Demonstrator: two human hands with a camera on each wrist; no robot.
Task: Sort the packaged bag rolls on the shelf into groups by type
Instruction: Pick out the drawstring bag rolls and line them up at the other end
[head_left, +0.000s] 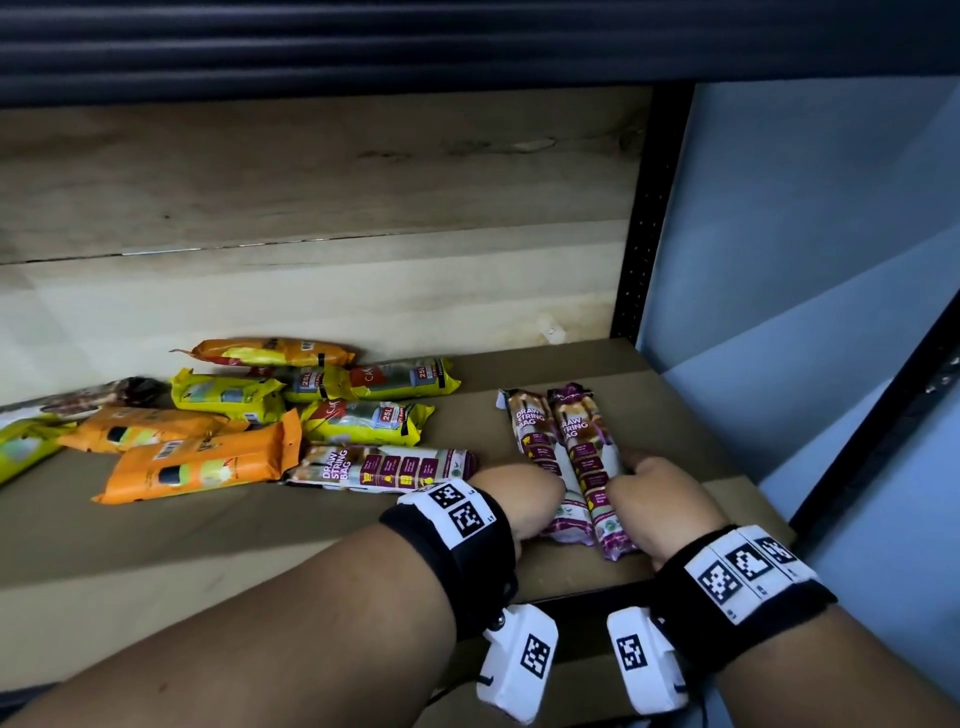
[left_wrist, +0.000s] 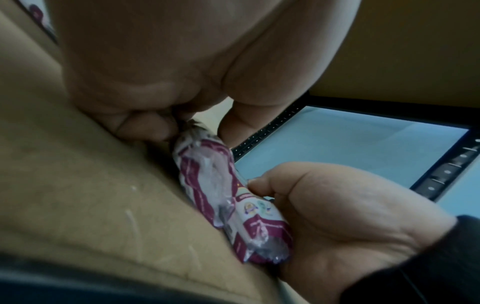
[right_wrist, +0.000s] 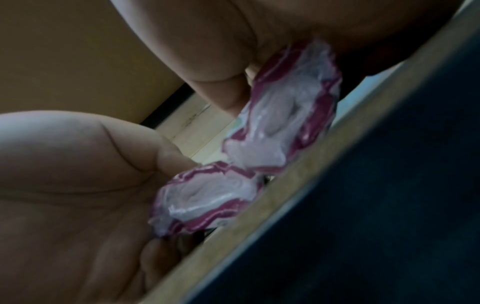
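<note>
Two maroon-and-white drawstring bag rolls lie side by side on the shelf's right part, the left roll (head_left: 537, 447) touching the right roll (head_left: 584, 447). My left hand (head_left: 524, 501) curls round the left roll's near end (left_wrist: 205, 181), thumb over it. From the other side, my right hand (head_left: 657, 493) grips the right roll, whose near end (right_wrist: 210, 197) lies against its thumb. A third maroon roll (head_left: 384, 467) lies crosswise further left. Beyond it lie yellow rolls (head_left: 363, 421) and orange rolls (head_left: 202, 462), mixed in a loose pile.
The shelf board (head_left: 260, 561) is brown cardboard with a dark front rail (head_left: 582, 597) just under my wrists. A black perforated upright (head_left: 644, 234) stands at the back right, with a blue wall (head_left: 805, 260) beyond. A wooden back panel (head_left: 311, 208) closes the rear.
</note>
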